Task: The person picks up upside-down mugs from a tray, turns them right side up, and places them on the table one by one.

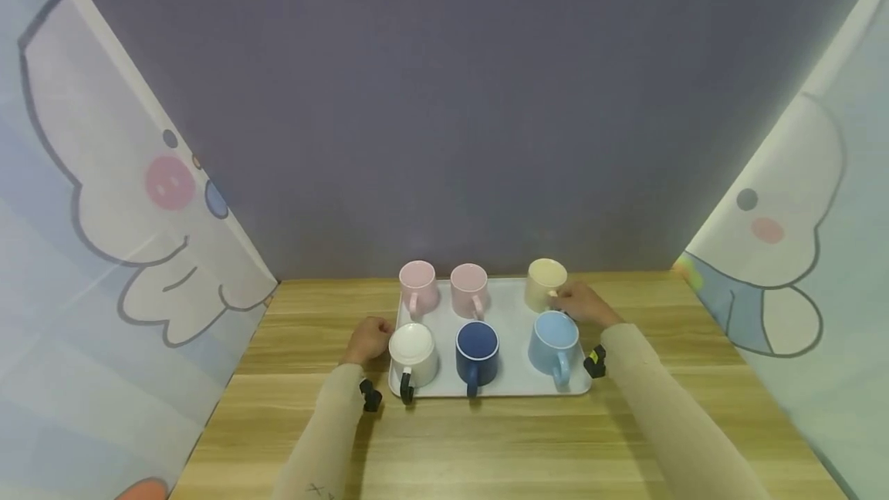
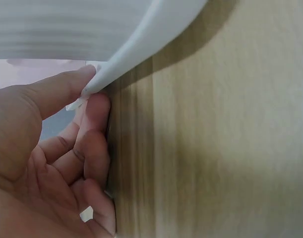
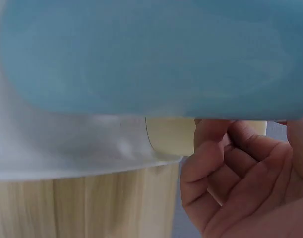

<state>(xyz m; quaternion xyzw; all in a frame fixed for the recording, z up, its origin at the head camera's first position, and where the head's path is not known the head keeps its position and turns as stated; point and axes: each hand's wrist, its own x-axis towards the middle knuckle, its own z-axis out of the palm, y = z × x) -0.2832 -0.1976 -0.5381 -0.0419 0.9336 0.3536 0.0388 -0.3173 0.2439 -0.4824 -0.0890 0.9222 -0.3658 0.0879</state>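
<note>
Tray (image 1: 512,346) lengthwise L-R; yel. mug (image 1: 538,293) upright

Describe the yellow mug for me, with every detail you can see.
The yellow mug is pale yellow, with a round, open mouth and smooth sides that look like glazed ceramic. It appears to stand upright at the far right corner of the white tray, behind the light blue mug. Its handle is on the near right side, partly covered by the fingers of the right-hand grip, which holds it there. Its underside is hidden.
</note>
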